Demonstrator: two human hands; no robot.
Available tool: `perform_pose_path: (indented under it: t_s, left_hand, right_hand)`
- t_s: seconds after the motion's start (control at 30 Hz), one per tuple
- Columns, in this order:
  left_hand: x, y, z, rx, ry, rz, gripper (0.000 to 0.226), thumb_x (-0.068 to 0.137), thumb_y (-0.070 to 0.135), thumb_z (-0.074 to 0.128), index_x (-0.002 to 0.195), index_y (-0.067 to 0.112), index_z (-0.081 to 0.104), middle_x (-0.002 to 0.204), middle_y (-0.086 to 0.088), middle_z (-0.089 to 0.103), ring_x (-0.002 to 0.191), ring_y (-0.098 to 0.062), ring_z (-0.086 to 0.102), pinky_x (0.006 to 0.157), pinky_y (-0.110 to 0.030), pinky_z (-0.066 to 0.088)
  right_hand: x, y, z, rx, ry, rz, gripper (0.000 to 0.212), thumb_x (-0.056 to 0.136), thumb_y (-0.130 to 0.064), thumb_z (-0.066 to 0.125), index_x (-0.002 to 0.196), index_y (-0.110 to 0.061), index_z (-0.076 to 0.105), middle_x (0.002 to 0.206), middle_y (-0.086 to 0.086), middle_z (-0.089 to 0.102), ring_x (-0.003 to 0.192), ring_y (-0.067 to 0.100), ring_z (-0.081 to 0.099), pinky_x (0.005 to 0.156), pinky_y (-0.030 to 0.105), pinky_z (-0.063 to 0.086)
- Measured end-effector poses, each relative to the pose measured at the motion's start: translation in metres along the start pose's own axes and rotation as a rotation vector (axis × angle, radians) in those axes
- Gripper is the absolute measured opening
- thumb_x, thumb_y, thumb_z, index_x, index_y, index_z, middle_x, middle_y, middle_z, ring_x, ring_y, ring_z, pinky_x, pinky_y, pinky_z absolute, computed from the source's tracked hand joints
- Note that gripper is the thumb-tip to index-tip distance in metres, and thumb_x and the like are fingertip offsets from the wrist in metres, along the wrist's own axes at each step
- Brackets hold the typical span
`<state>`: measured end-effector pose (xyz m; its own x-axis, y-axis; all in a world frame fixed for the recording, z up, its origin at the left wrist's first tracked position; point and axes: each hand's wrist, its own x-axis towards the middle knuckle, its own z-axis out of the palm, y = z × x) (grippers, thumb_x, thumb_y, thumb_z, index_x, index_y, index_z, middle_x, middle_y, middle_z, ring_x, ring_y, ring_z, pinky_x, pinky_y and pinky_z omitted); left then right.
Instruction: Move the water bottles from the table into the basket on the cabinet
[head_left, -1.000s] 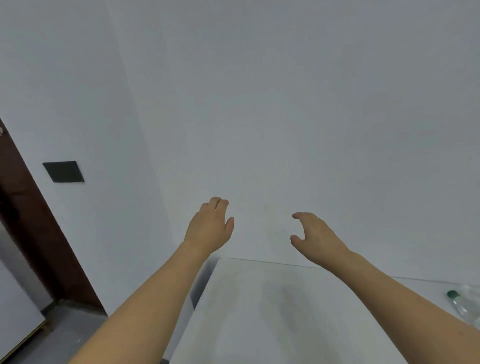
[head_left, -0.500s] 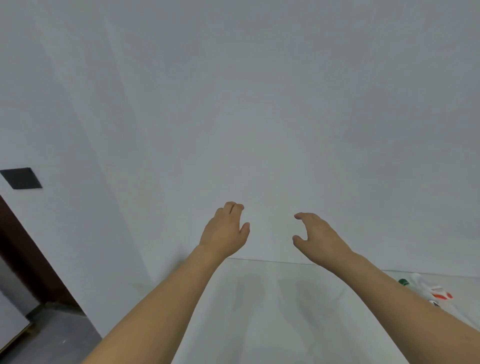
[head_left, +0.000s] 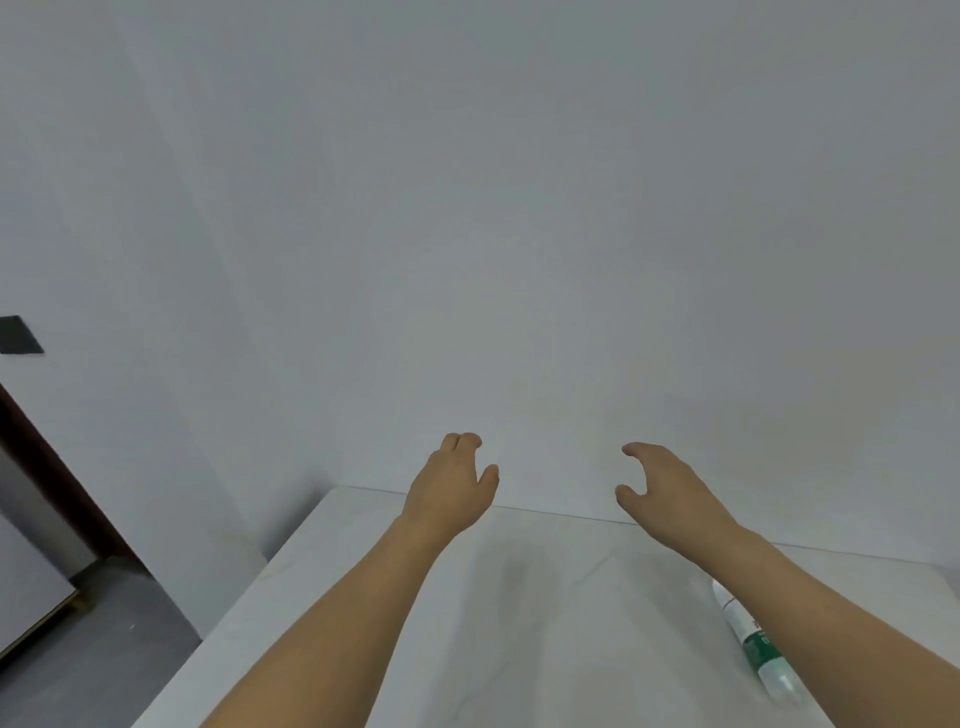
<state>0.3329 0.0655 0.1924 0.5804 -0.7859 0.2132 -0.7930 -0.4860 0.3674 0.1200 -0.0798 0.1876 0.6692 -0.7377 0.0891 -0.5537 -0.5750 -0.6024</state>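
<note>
Since half a second ago the view has swung so that more of the smooth white worktop (head_left: 545, 623) shows, its far edge now running across the picture behind both wrists, and the clear plastic water bottle with a white-and-green label (head_left: 753, 642) has come further into sight at about 4 o'clock, where only a cap and a scrap of label showed before. Both hands have barely shifted against each other.

That bottle lies on its side on the worktop, slim and cylindrical, its length running from 11 o'clock to 5 o'clock, partly hidden under the right forearm; its cap end cannot be made out.

Hovering above the far edge of the worktop, the left hand (head_left: 452, 488) is empty, back toward the camera, fingers loosely curled together and thumb out to the side. At its 3 o'clock, well apart from it, the right hand (head_left: 670, 493) is also empty, cupped with fingers and thumb spread into an open C that faces the left hand. Neither touches the bottle.

Behind them rises a plain, matt pale grey wall (head_left: 519, 234). At 9 o'clock a small flat dark rectangular wall plate (head_left: 18, 336) sits on it, with a dark brown door frame (head_left: 57, 467) below and grey floor (head_left: 93, 665) at 8 o'clock.
</note>
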Motion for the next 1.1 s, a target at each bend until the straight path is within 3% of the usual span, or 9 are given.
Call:
perform_pose_path:
  t_s: [0.13, 0.27, 0.33, 0.43, 0.53, 0.73, 0.83, 0.93, 1.1]
  left_hand:
    - [0.020, 0.033, 0.039, -0.217, -0.071, -0.171, 0.049, 0.099, 0.037, 0.050, 0.141, 0.012, 0.045, 0.141, -0.004, 0.047, 0.114, -0.020, 0.056, 0.087, -0.029, 0.041]
    - [0.026, 0.078, 0.086, -0.636, -0.204, -0.510, 0.036, 0.096, 0.032, 0.055, 0.121, 0.006, 0.054, 0.103, -0.002, 0.056, 0.087, -0.020, 0.054, 0.079, -0.036, 0.047]
    - [0.031, 0.101, 0.110, -0.713, -0.259, -0.596, 0.033, 0.096, 0.031, 0.056, 0.119, 0.006, 0.055, 0.093, 0.000, 0.055, 0.086, -0.022, 0.056, 0.076, -0.036, 0.047]
    - [0.040, 0.133, 0.162, -0.736, -0.333, -0.669, 0.031, 0.096, 0.033, 0.057, 0.117, 0.010, 0.055, 0.100, -0.001, 0.056, 0.089, -0.022, 0.060, 0.082, -0.036, 0.051]
    - [0.043, 0.164, 0.225, -0.713, -0.433, -0.724, 0.028, 0.095, 0.031, 0.058, 0.113, 0.011, 0.054, 0.096, 0.000, 0.055, 0.088, -0.022, 0.059, 0.079, -0.035, 0.049]
    - [0.058, 0.208, 0.347, -0.662, -0.594, -0.786, 0.023, 0.096, 0.031, 0.053, 0.106, 0.010, 0.047, 0.084, 0.000, 0.048, 0.084, -0.024, 0.052, 0.071, -0.031, 0.042]
    - [0.078, 0.209, 0.386, -0.647, -0.605, -0.840, 0.027, 0.097, 0.034, 0.052, 0.109, 0.011, 0.047, 0.087, -0.003, 0.049, 0.087, -0.025, 0.054, 0.074, -0.034, 0.046]
    - [0.095, 0.204, 0.420, -0.619, -0.654, -0.886, 0.037, 0.094, 0.039, 0.057, 0.115, 0.009, 0.051, 0.103, -0.009, 0.055, 0.091, -0.026, 0.056, 0.082, -0.039, 0.051]
    - [0.111, 0.203, 0.450, -0.604, -0.735, -0.909, 0.046, 0.081, 0.051, 0.062, 0.110, 0.015, 0.063, 0.091, -0.003, 0.057, 0.077, -0.020, 0.052, 0.072, -0.031, 0.046]
  right_hand:
    - [0.005, 0.054, -0.005, 0.029, -0.010, 0.067, 0.058, 0.094, -0.025, 0.056, 0.148, -0.014, 0.037, 0.153, 0.002, 0.038, 0.138, 0.020, 0.039, 0.112, 0.033, 0.032]
    - [0.014, 0.136, -0.022, 0.075, -0.033, 0.219, 0.058, 0.093, -0.022, 0.058, 0.146, -0.012, 0.039, 0.151, 0.007, 0.041, 0.136, 0.025, 0.041, 0.110, 0.037, 0.034]
    - [0.024, 0.180, -0.029, 0.100, -0.029, 0.307, 0.056, 0.093, -0.021, 0.058, 0.145, -0.010, 0.040, 0.150, 0.010, 0.042, 0.133, 0.028, 0.044, 0.108, 0.040, 0.038]
    - [0.039, 0.241, -0.022, 0.121, -0.067, 0.420, 0.057, 0.090, -0.021, 0.057, 0.144, -0.009, 0.041, 0.148, 0.013, 0.044, 0.120, 0.032, 0.055, 0.102, 0.043, 0.044]
    - [0.048, 0.294, 0.003, 0.093, -0.149, 0.526, 0.061, 0.089, -0.027, 0.058, 0.144, -0.007, 0.039, 0.144, 0.015, 0.046, 0.127, 0.034, 0.049, 0.103, 0.042, 0.041]
    - [0.064, 0.381, 0.071, 0.065, -0.257, 0.610, 0.044, 0.086, -0.042, 0.062, 0.114, -0.010, 0.050, 0.108, 0.010, 0.060, 0.093, 0.027, 0.059, 0.087, 0.042, 0.053]
    - [0.072, 0.397, 0.092, 0.083, -0.270, 0.558, 0.057, 0.083, -0.038, 0.067, 0.128, -0.012, 0.042, 0.110, 0.007, 0.055, 0.097, 0.025, 0.055, 0.085, 0.039, 0.050]
    - [0.072, 0.408, 0.109, 0.142, -0.266, 0.555, 0.077, 0.077, -0.040, 0.071, 0.139, -0.016, 0.031, 0.114, 0.007, 0.051, 0.103, 0.026, 0.051, 0.089, 0.040, 0.048]
    - [0.068, 0.424, 0.122, 0.110, -0.167, 0.540, 0.085, 0.071, -0.051, 0.071, 0.140, -0.022, 0.031, 0.115, -0.001, 0.051, 0.104, 0.020, 0.051, 0.087, 0.037, 0.050]
